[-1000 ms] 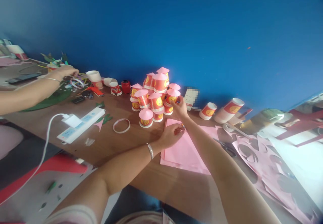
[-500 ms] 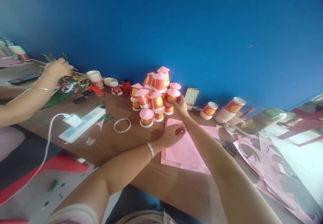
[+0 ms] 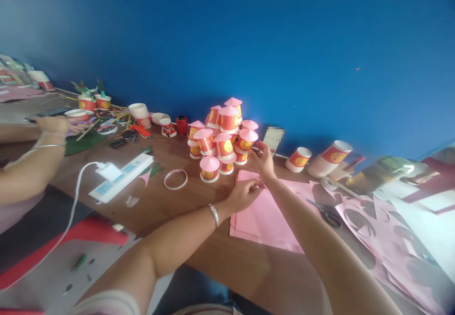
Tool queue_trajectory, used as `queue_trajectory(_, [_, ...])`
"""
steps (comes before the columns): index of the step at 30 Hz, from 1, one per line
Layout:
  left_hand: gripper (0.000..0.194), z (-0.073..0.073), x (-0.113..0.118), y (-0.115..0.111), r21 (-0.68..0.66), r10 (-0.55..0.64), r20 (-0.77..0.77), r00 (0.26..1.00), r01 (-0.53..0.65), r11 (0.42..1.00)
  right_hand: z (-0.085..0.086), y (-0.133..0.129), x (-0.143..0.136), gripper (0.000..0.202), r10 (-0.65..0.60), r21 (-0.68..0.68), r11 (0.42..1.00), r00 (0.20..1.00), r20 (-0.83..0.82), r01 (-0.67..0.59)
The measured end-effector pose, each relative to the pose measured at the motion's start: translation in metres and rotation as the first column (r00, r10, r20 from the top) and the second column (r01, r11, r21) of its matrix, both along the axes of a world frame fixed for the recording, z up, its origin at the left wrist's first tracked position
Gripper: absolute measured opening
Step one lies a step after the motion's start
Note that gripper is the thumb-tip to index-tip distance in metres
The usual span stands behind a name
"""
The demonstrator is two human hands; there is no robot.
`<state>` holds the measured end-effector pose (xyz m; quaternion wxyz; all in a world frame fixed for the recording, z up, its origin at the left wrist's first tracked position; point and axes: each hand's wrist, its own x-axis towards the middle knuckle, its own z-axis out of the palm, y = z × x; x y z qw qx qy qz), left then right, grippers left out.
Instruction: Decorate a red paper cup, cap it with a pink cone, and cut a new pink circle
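A cluster of small red-and-yellow paper cups (image 3: 225,149), turned upside down and topped with pink paper cones (image 3: 228,111), is stacked against the wall. My right hand (image 3: 265,161) is just right of the stack, beside a pink-topped cup (image 3: 247,142), fingers apart and nothing visible in them. Lower down, my left hand (image 3: 245,194) hovers over or rests on pink paper sheets (image 3: 266,225); I cannot tell which. Its fingers are curled together, and whatever may be between them is hidden.
Scissors (image 3: 327,215), tape (image 3: 329,184) and cut pink scraps (image 3: 377,239) lie to the right, below nested cups (image 3: 330,157). Leftward are a white bangle (image 3: 175,179), a power strip (image 3: 121,177) with a cable, and a co-worker's hand (image 3: 53,126) near more cups.
My right hand has drawn back from the stacked cup at the right side, and its fingers have spread. The co-worker's hand has moved down and left. The view has shifted slightly.
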<state>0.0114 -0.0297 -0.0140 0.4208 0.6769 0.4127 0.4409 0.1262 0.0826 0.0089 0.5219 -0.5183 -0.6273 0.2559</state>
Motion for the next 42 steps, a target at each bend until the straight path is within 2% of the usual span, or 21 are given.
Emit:
queue_trajectory(3, [0.024,-0.001,-0.001,0.000,-0.003,-0.043,0.027,0.999,0.043,0.999,-0.006,-0.037,0.021,0.050,0.022,0.022,0.999,0.998,0.056,-0.023])
queue_trajectory(7, [0.038,0.001,-0.003,-0.003,-0.031,-0.080,-0.003,0.997,0.080,0.996,-0.016,-0.096,0.054,0.033,0.054,0.212,0.968,0.941,0.334,-0.131])
queue_trajectory(10, [0.053,0.002,-0.005,-0.005,-0.010,-0.087,-0.071,0.994,0.086,0.996,-0.024,-0.131,0.075,0.033,0.045,0.290,0.933,0.870,0.492,-0.212])
queue_trajectory(13, [0.062,0.003,-0.005,-0.007,-0.001,-0.074,-0.141,0.987,0.075,0.997,-0.031,-0.149,0.087,0.036,0.037,0.321,0.903,0.797,0.602,-0.285])
queue_trajectory(20, [0.047,0.008,-0.003,-0.011,0.078,-0.013,-0.124,0.992,0.023,0.997,-0.038,-0.160,0.087,0.035,0.080,0.328,0.862,0.742,0.665,-0.387])
queue_trajectory(24, [0.039,0.008,-0.003,-0.012,0.087,-0.033,-0.131,0.991,0.045,0.995,-0.040,-0.168,0.088,0.039,0.099,0.299,0.871,0.735,0.671,-0.390])
queue_trajectory(28, [0.047,0.007,-0.005,-0.014,0.017,-0.126,-0.174,0.977,0.131,0.991,-0.040,-0.176,0.090,0.041,0.102,0.278,0.879,0.724,0.683,-0.387])
queue_trajectory(31, [0.056,0.009,-0.006,-0.015,-0.006,-0.141,-0.176,0.974,0.142,0.990,-0.039,-0.179,0.092,0.043,0.091,0.282,0.874,0.703,0.705,-0.396])
queue_trajectory(36, [0.049,0.012,-0.008,-0.016,0.033,-0.006,-0.150,0.989,0.011,0.999,-0.037,-0.178,0.093,0.039,0.082,0.266,0.871,0.655,0.751,-0.414])
queue_trajectory(42, [0.029,0.007,-0.010,-0.011,0.232,0.133,-0.159,0.978,-0.094,0.968,-0.036,-0.177,0.093,0.037,0.077,0.257,0.877,0.648,0.758,-0.405])
